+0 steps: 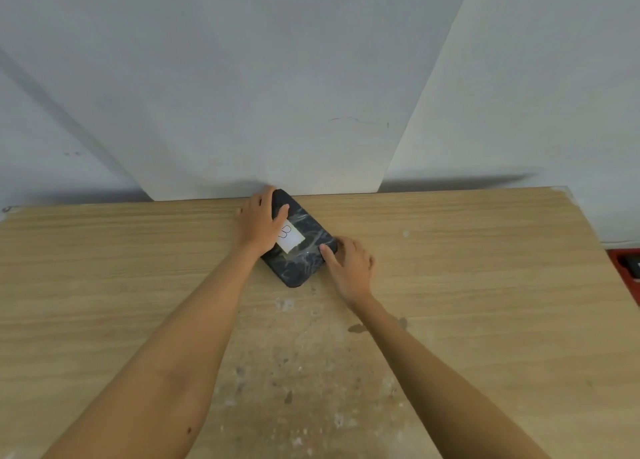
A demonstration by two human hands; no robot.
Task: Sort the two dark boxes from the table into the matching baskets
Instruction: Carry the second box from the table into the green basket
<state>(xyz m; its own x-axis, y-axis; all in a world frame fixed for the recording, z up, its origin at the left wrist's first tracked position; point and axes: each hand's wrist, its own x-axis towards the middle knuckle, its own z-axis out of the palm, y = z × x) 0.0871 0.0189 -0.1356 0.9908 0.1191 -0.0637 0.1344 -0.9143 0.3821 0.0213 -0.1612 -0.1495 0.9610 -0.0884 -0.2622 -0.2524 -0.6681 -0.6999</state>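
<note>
One dark box [300, 264], wrapped in shiny clear film, lies flat and turned diagonally on the wooden table [485, 302] near its far edge. A white label [291, 238] on its top bears a handwritten "B". My left hand [259, 222] clasps the box's far left end, thumb lying over the top. My right hand [351, 264] holds the near right side, fingers pressed against the edge. Only this one box is in view.
A pale wall rises right behind the table's far edge. At the right border, below table level, a red basket [623, 264] shows with something dark inside. The tabletop in front of me carries white specks and stains.
</note>
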